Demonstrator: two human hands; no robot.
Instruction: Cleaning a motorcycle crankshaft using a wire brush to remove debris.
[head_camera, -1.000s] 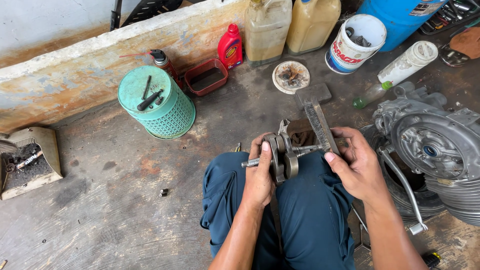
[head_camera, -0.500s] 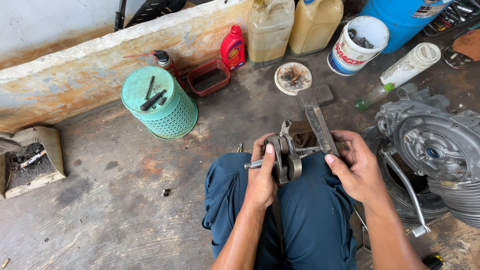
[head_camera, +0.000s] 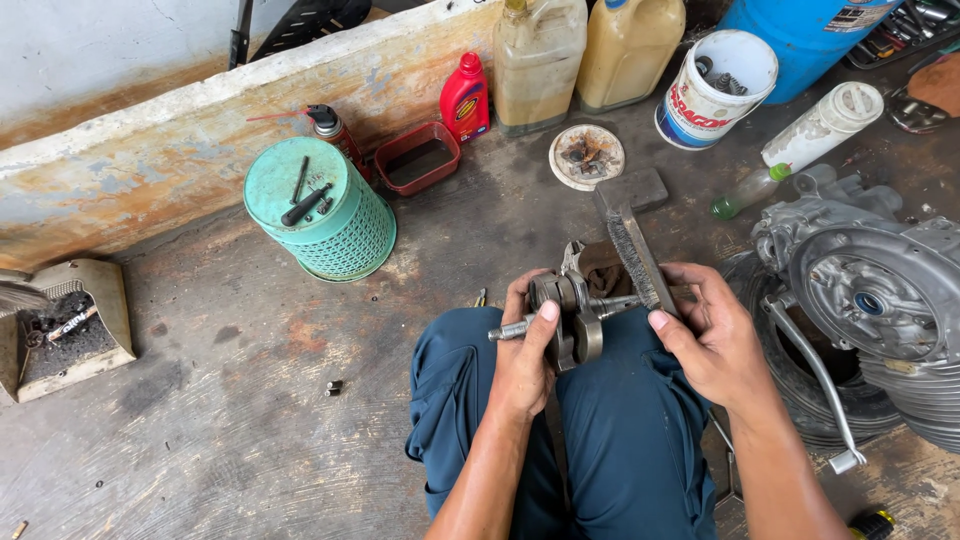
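A: Where's the crankshaft (head_camera: 566, 318)?

B: Over the knees, well right of the green basket (head_camera: 325, 212). The left hand (head_camera: 525, 352) is wrapped around its near side, thumb up against the web, with the threaded shaft end poking out toward the basket. The right hand (head_camera: 712, 335) is closed on a wire brush (head_camera: 632, 250), bristles lying on the far shaft end.

A: Any room to move?

B: Plenty toward the basket: bare concrete, with only a small bolt (head_camera: 335, 386) lying on it. Away from the basket it's tight; the engine case (head_camera: 868, 290) sits just beside the right hand, with a tyre (head_camera: 790, 370) under it. Beyond the basket, bottles, a red tray (head_camera: 417, 158) and jugs (head_camera: 585, 50) line the wall.

A: Anything changed from a moment ago?

B: Hardly. Both hands keep the same hold, and the brush lies at the same slant across the shaft. The view has drifted a little, so the basket sits slightly further right in frame.

A: What can't you make out?

B: The left palm hides much of the crank webs. The brush's handle end is covered by the right fingers. The engine case is cut by the frame edge, as is the blue drum (head_camera: 800, 30) at the top. What's in the white tub (head_camera: 715, 85) is too small to tell.
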